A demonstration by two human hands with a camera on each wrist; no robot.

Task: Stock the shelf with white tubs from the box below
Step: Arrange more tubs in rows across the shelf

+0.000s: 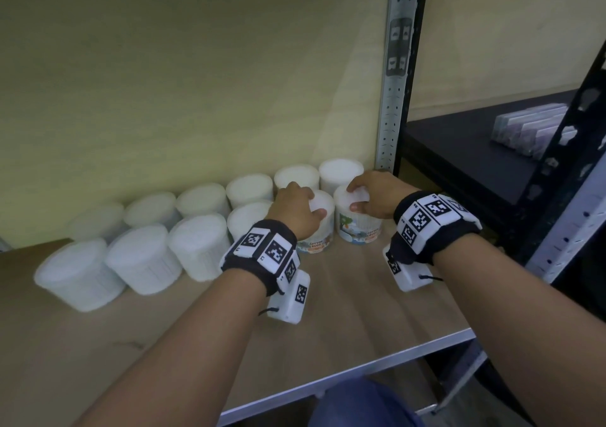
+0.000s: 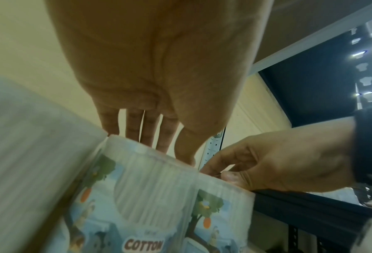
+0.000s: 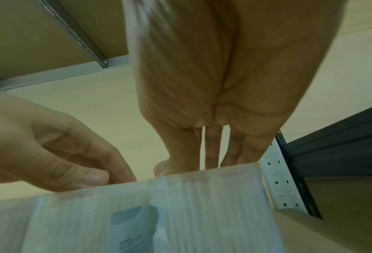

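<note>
Two rows of white tubs stand on the wooden shelf [image 1: 354, 298]. My left hand [image 1: 300, 211] grips from above the lid of a tub with a "Cotton Buds" label [image 1: 316, 239], at the right end of the front row. My right hand [image 1: 369, 197] grips the lid of the labelled tub [image 1: 359, 226] beside it, nearest the post. Both tubs stand upright, side by side. In the left wrist view my left hand's fingers [image 2: 148, 130] reach down over its tub [image 2: 154, 196]. In the right wrist view my right hand's fingers [image 3: 211, 150] curl over the rim of its tub [image 3: 202, 205].
Several other white tubs [image 1: 141, 259] fill the shelf to the left, up to the beige back panel. A perforated metal post [image 1: 392, 98] rises just right of my right hand. Beyond it a black shelf [image 1: 465, 157] holds a row of packets [image 1: 531, 128]. The shelf's metal front edge [image 1: 360, 366] runs below my forearms.
</note>
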